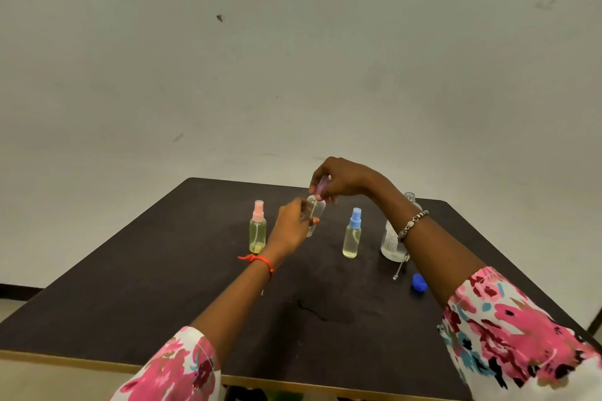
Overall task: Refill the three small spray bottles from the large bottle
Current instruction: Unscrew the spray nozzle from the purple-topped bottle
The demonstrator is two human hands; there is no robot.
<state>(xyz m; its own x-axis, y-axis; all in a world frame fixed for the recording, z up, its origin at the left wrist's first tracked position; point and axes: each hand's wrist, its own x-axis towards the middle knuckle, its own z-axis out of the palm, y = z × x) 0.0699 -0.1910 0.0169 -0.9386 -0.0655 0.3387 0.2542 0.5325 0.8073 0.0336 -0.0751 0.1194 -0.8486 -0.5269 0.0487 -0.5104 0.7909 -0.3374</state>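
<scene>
My left hand (pixel 293 226) grips a small clear spray bottle (pixel 315 215) above the dark table (pixel 163 286). My right hand (pixel 338 181) pinches that bottle's purple spray top (pixel 322 185) at its neck, the dip tube reaching down inside. A pink-topped spray bottle (pixel 258 228) with yellowish liquid stands to the left. To the right stands a blue-topped spray bottle (pixel 352 234) holding pale liquid. The large clear bottle (pixel 392 238) is upright behind my right forearm, uncapped, partly hidden. Its blue cap (pixel 419 282) lies on the table in front of it.
A small wet patch (pixel 319 312) marks the table in front of me. The table's light wooden front edge (pixel 97 365) runs along the bottom. A plain pale wall rises behind the table.
</scene>
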